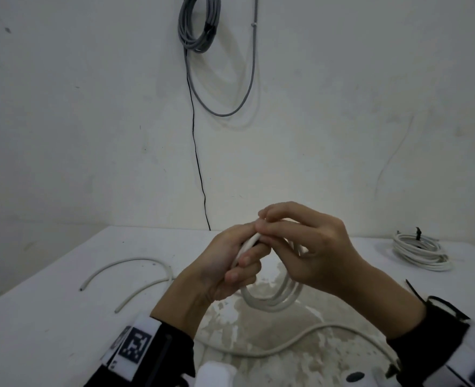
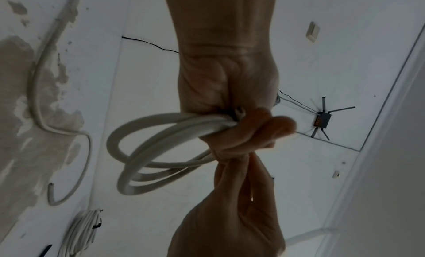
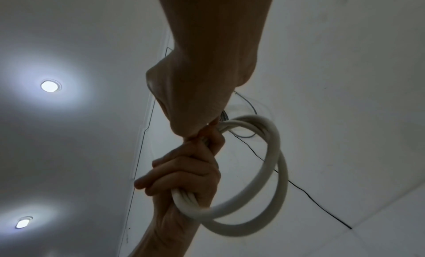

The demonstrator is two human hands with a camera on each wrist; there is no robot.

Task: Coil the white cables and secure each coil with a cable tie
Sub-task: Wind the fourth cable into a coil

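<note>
Grey cable coil [image 1: 199, 25] hanging on wall, thin black wire [image 1: 197, 163] below; router [image 2: 322, 120]; two ceiling lights [image 3: 49, 86].

White cable coil [image 1: 272, 301], white table [image 1: 49, 317] w/ brownish worn patches, grey cable bundle [image 1: 198, 23] on wall, b&w marker wristbands [image 1: 134, 343].

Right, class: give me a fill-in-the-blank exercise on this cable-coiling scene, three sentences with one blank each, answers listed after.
1. The left hand grips the white coil while the right hand pinches its ____.
2. The finished coil on the table is bound with a ____ cable tie.
3. The grey coil hangs on the ____.

Missing words: top; black; wall
</note>
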